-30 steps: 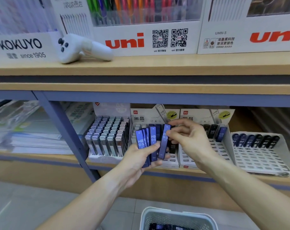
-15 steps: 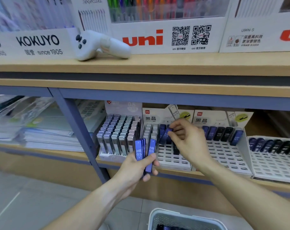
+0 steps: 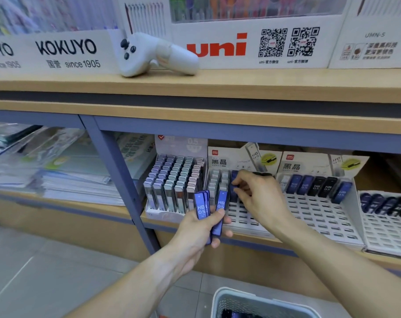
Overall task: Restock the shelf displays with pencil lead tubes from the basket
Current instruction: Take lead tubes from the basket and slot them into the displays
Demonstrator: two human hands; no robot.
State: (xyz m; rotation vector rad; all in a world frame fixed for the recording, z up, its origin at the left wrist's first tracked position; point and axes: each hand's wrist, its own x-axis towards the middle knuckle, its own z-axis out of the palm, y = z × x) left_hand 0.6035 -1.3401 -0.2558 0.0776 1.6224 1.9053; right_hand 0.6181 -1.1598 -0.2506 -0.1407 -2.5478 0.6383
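Observation:
My left hand (image 3: 198,235) grips several blue "HB 0.5" pencil lead tubes (image 3: 202,207) upright, in front of the lower shelf. My right hand (image 3: 259,198) reaches into the white slotted display rack (image 3: 245,216) and pinches one blue lead tube (image 3: 233,191) at a slot in its upper rows. A second white rack (image 3: 321,216) to the right holds a back row of blue and black tubes. The white mesh basket (image 3: 259,301) stands on the floor below, with dark tubes inside.
A full tray of pale lead cases (image 3: 174,182) stands left of the rack. A third rack (image 3: 387,223) sits at far right. A white handheld controller (image 3: 153,53) lies on the upper shelf. Stacked paper packs (image 3: 57,171) fill the left bay behind a blue upright post (image 3: 117,180).
My right hand took one tube from the bundle and carried it forward into the rack. My left hand sank a little with the remaining tubes. The view shifted left.

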